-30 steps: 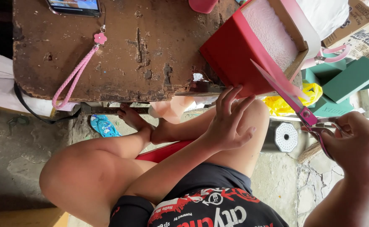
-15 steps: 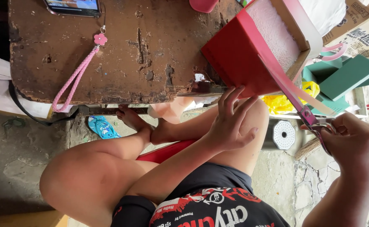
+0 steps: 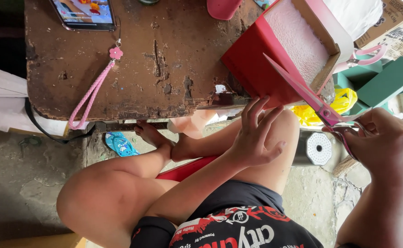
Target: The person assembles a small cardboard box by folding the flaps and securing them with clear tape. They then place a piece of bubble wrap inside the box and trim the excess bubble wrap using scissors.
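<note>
Head view looks down on a seated person at a worn brown bench (image 3: pixel 165 64). A red box (image 3: pixel 275 59), open side up with white foam inside, rests tilted at the bench's near corner, partly over the edge, so its red wall faces the person. The left hand (image 3: pixel 256 138) is at the box's lower edge, fingers spread and only the tips touching; that looks like a way to steady the box against the bench without getting in the way of the blades. The right hand (image 3: pixel 389 147) has its fingers closed through the handles of pink scissors (image 3: pixel 311 96), gripping them firmly. The blades lie nearly together, angled up across the red wall toward the box's rim, the tip at the red surface; whether they bite into the card cannot be told.

Farther up the bench lie a phone (image 3: pixel 84 14) with a pink braided strap (image 3: pixel 93 94), well apart from the work. Green boxes (image 3: pixel 385 82) and a yellow bag (image 3: pixel 344 103) sit beyond the red box.
</note>
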